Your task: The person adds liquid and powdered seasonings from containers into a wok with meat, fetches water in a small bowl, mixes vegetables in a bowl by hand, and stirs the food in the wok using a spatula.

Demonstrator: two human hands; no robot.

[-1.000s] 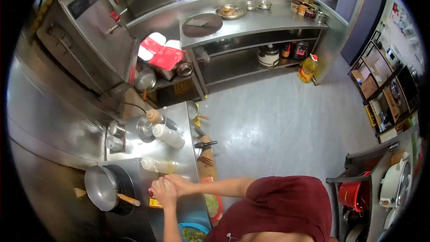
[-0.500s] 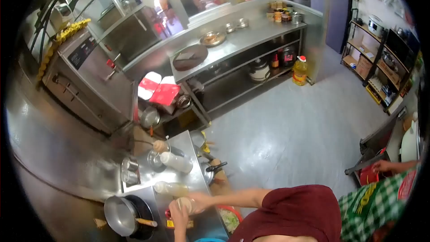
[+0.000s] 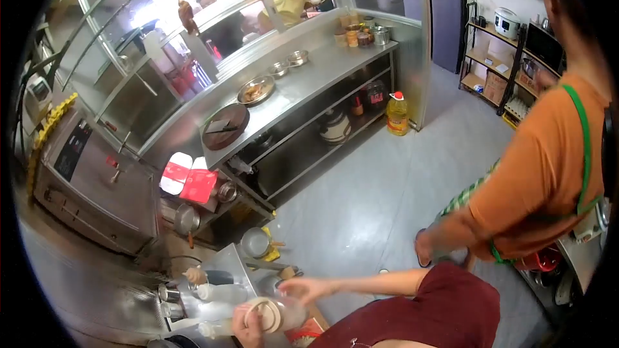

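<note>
My left hand (image 3: 248, 327), at the bottom of the view, is closed around a clear plastic jar (image 3: 293, 316). A round cream lid (image 3: 265, 314) on the jar faces the camera and looks ringed. Just above the jar is my right hand (image 3: 304, 289), its fingers apart and slightly blurred. Whether its fingertips touch the jar I cannot tell. Two pale squeeze bottles lie near my left hand: one white bottle (image 3: 222, 293) and another paler bottle (image 3: 216, 328) lower down.
A steel counter (image 3: 233, 260) is under the bottles. A pan (image 3: 256, 242) stands beyond it. To the right, a person in an orange shirt (image 3: 522, 174) stands close. A steel table (image 3: 309, 80) and an oil jug (image 3: 398, 116) are farther back.
The view has shifted. My right hand has come off the jar's side and opened, while my left still holds it. The person at right now shows much more, with an orange shirt in view.
</note>
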